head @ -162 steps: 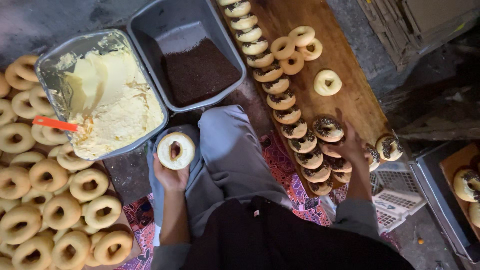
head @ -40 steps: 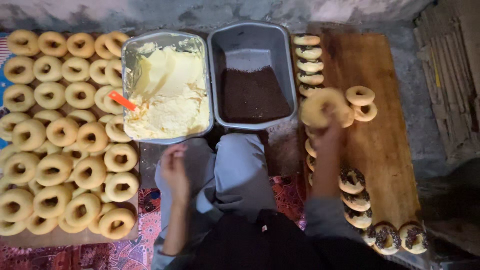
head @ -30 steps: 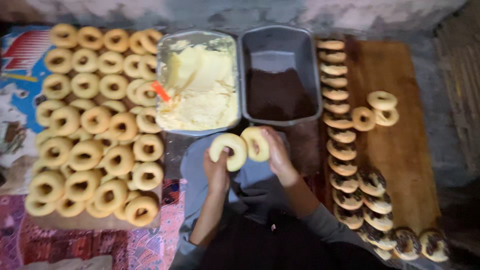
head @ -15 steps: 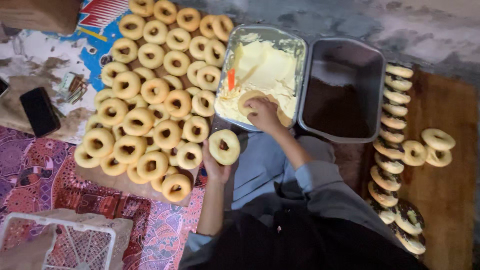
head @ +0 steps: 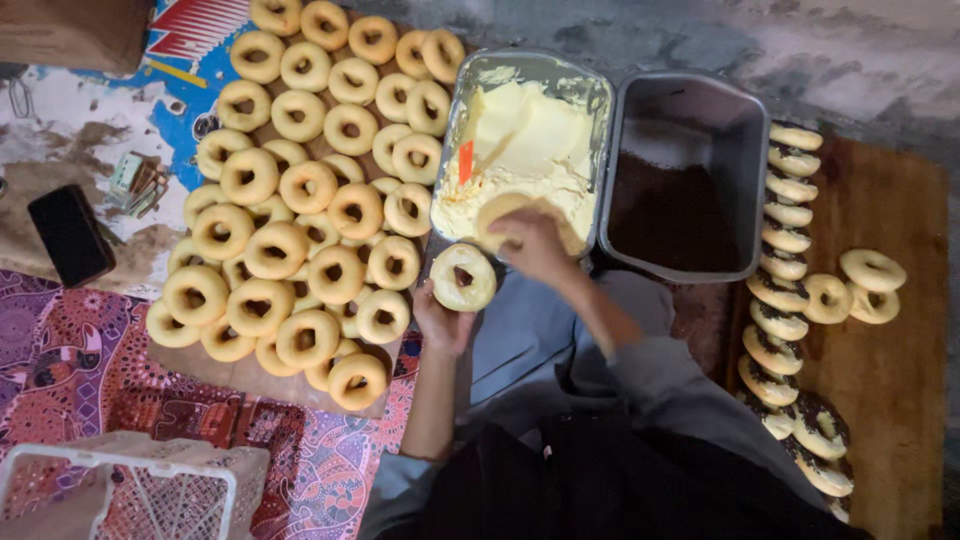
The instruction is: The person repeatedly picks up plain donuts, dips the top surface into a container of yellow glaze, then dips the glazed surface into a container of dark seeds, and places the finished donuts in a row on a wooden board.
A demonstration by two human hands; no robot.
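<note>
Left hand (head: 442,322): a plain doughnut (head: 463,277) is gripped by its lower edge, fingers curled around it, ring tilted up toward the camera. It is held just below the near corner of the cream tray (head: 596,100), above the knee.

Right hand (head: 534,245): closed over a second doughnut (head: 500,210), which is pressed flat into the pale cream (head: 530,140) at the near edge of the tray. Fingers are bent over the top; only part of the ring is seen past the knuckles.

An orange spatula handle (head: 465,161) is stuck in the cream, just left of the right hand. A grey tray of dark sprinkles (head: 672,205) is set touching the cream tray on the right. Plain doughnuts (head: 300,190) are piled on the left; finished ones (head: 790,300) are lined on a wooden board (head: 900,380) to the right.
</note>
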